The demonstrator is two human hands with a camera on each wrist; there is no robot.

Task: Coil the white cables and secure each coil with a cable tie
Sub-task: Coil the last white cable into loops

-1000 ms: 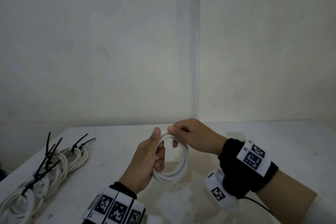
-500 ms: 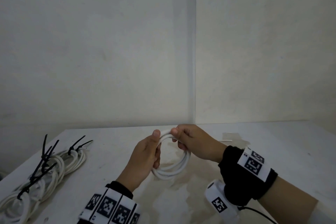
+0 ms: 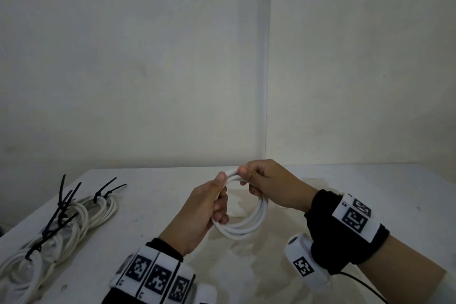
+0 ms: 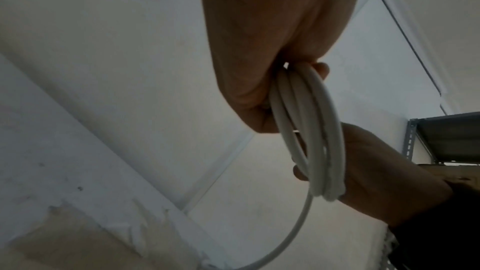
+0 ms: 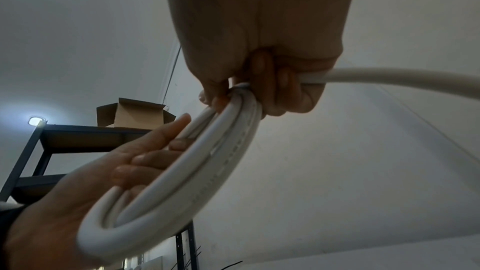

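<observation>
Lying at the far left of the table point(image 3: 153, 195) is a pile of finished coils point(image 3: 64, 224), each w/ black cable ties point(image 3: 66, 197) cinched on, tails sticking up. Part of the pile runs off the frame edge, so no exact count.

Centre: the left hand point(image 3: 199, 215) grips the left side of the white cable coil point(image 3: 249, 227), fingers curled through the loop, thumb pressed along the top. The coil sits in the air above the table, roughly upright, several turns deep.

Right: the right hand point(image 3: 269, 185) pinches the top of the same coil, thumb & fingers curled round the strands where the turns bunch.

Handling, as a guess: light, smooth, springy. The round jacket looks slick & the turns will likely fan out if the grip slackens. Best hold is across all strands at once, where they stack, leaving a bare arc free for a tie.

Hard to make out: the right wrist view shows one strand running off right past the fingers; can't tell how much is left uncoiled. No loose tie seen near the hands. Cable ends & plugs not visible.
</observation>
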